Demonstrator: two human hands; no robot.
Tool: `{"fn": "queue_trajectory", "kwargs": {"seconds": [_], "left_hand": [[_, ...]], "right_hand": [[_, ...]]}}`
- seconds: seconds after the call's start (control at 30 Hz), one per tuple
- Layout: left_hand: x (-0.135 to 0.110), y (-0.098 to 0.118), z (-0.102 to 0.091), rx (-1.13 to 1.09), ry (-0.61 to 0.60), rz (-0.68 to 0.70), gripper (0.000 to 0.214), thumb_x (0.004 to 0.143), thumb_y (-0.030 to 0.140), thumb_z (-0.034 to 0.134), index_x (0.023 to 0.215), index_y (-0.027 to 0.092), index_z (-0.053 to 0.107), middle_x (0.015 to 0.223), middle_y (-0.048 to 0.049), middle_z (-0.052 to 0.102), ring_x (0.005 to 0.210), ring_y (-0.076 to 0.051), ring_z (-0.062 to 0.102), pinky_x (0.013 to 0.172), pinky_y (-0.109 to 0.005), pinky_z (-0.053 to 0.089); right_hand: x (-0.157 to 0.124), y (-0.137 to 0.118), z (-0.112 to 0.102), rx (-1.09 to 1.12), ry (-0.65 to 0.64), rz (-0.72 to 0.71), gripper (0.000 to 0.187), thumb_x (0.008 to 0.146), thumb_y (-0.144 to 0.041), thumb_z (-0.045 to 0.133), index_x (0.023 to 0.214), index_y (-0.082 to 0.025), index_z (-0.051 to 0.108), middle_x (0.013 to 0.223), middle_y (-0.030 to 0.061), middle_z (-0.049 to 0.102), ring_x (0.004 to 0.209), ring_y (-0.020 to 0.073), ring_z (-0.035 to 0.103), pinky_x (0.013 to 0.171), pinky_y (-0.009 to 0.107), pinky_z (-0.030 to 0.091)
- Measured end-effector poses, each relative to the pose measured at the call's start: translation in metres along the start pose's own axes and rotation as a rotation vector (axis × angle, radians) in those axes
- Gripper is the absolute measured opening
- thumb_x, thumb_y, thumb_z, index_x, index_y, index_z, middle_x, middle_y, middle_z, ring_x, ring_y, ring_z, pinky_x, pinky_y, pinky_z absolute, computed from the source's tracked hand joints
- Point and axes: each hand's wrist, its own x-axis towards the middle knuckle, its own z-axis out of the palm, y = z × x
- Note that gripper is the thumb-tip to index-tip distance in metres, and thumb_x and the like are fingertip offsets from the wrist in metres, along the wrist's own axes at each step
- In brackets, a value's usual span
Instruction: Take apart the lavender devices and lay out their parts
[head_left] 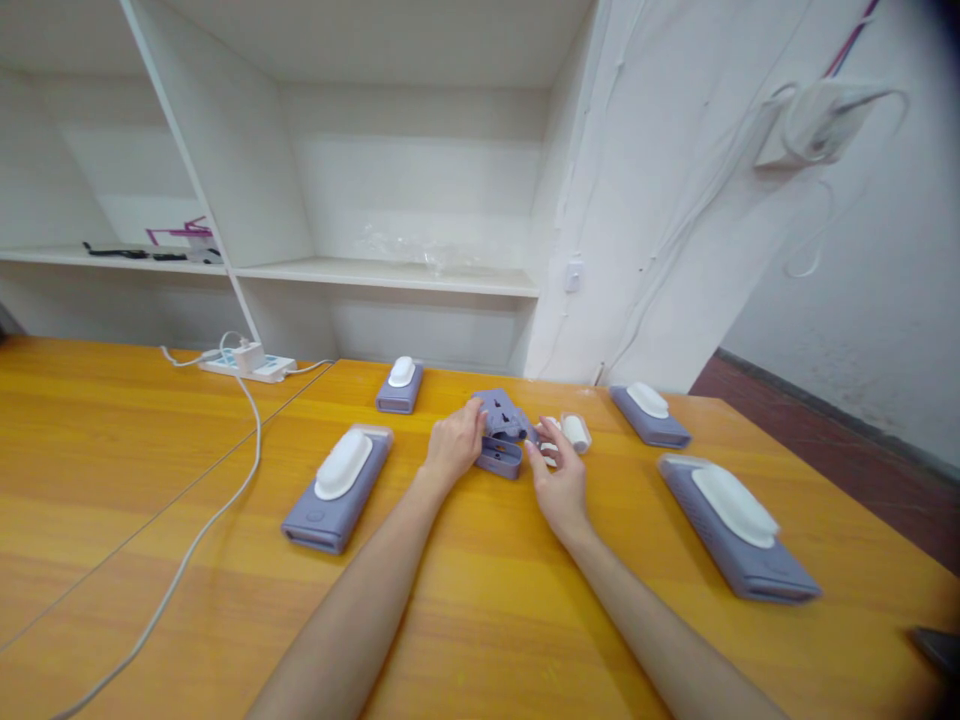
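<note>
My left hand [455, 441] pinches the left edge of a grey-purple plastic panel [498, 408] with dark slots in it. This panel is tilted above an open, rounded grey-purple shell [501, 462] on the table. My right hand [561, 486] has its thumb and fingers closed at the panel's right end, on a small grey-purple part [529, 431]; whether that part is joined to the panel I cannot tell. Just beyond the right fingers sits a white cylinder in a clear cover [576, 433]. White pieces beside it are partly hidden by the fingers.
Several grey-purple boxes with white oval tops stand around my hands, such as a near left one [315, 518] and a near right one [765, 570]. A power strip [259, 367] and its white cable [196, 545] lie left. Shelves [390, 273] rise behind the wooden table [480, 620].
</note>
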Motion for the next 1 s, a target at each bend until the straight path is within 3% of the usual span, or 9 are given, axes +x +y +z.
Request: {"fn": "queue_trajectory", "kwargs": {"seconds": [0.1,0.23,0.3,0.43,0.57,0.77,1.0], "left_hand": [[0.0,-0.001,-0.004,-0.062,-0.007,-0.066,0.037,0.097,0.04,0.029,0.12,0.016,0.044,0.091,-0.0089,0.068,0.084,-0.021,0.066,0.066,-0.026,0.045],[0.0,-0.001,-0.005,-0.117,0.022,-0.106,0.049,0.09,0.053,0.042,0.119,0.015,0.045,0.09,-0.0095,0.067,0.086,-0.022,0.065,0.07,-0.026,0.046],[0.0,-0.002,-0.002,-0.127,0.061,-0.13,0.049,0.088,0.051,0.046,0.12,0.014,0.044,0.093,-0.01,0.066,0.088,-0.022,0.065,0.072,-0.026,0.046],[0.001,-0.007,0.004,-0.132,0.119,-0.205,0.036,0.092,0.032,0.042,0.124,0.014,0.039,0.102,-0.0111,0.063,0.092,-0.02,0.064,0.073,-0.027,0.046],[0.001,-0.01,0.004,-0.148,0.099,-0.296,0.037,0.094,0.026,0.038,0.129,0.016,0.031,0.102,-0.0094,0.064,0.085,-0.021,0.065,0.065,-0.027,0.045],[0.002,-0.007,0.0,-0.199,0.083,-0.342,0.04,0.095,0.036,0.036,0.129,0.018,0.029,0.09,-0.0061,0.067,0.078,-0.022,0.066,0.062,-0.027,0.043],[0.003,-0.009,-0.002,-0.262,0.1,-0.456,0.043,0.094,0.047,0.034,0.125,0.018,0.036,0.082,-0.0051,0.067,0.077,-0.022,0.066,0.064,-0.028,0.043]], "right_hand": [[0.001,0.002,-0.002,-0.045,0.037,-0.001,0.031,0.085,-0.037,0.055,0.106,-0.017,0.066,0.106,0.0103,0.065,0.095,0.0207,0.06,0.08,0.034,0.049],[0.005,0.009,-0.004,-0.014,0.148,0.097,0.037,0.085,-0.041,0.054,0.105,-0.014,0.067,0.103,0.0115,0.067,0.089,0.0216,0.063,0.077,0.034,0.05],[0.006,0.012,-0.004,-0.002,0.167,0.141,0.039,0.083,-0.042,0.055,0.106,-0.013,0.067,0.102,0.012,0.067,0.087,0.0217,0.063,0.075,0.034,0.051],[0.005,0.016,-0.003,-0.002,0.153,0.16,0.043,0.081,-0.037,0.056,0.118,-0.014,0.061,0.109,0.0125,0.065,0.083,0.0206,0.065,0.074,0.034,0.053],[0.003,0.016,-0.002,0.047,0.091,0.118,0.043,0.083,-0.032,0.052,0.122,-0.016,0.057,0.113,0.0124,0.063,0.078,0.0189,0.065,0.073,0.035,0.054],[0.003,0.005,-0.004,-0.125,0.067,-0.03,0.026,0.084,-0.027,0.05,0.098,-0.015,0.068,0.103,0.011,0.064,0.093,0.0209,0.061,0.083,0.036,0.052],[0.001,0.004,-0.002,-0.255,0.083,-0.105,0.038,0.084,-0.025,0.046,0.119,-0.015,0.059,0.126,0.0134,0.051,0.115,0.0245,0.049,0.096,0.042,0.046]]}}
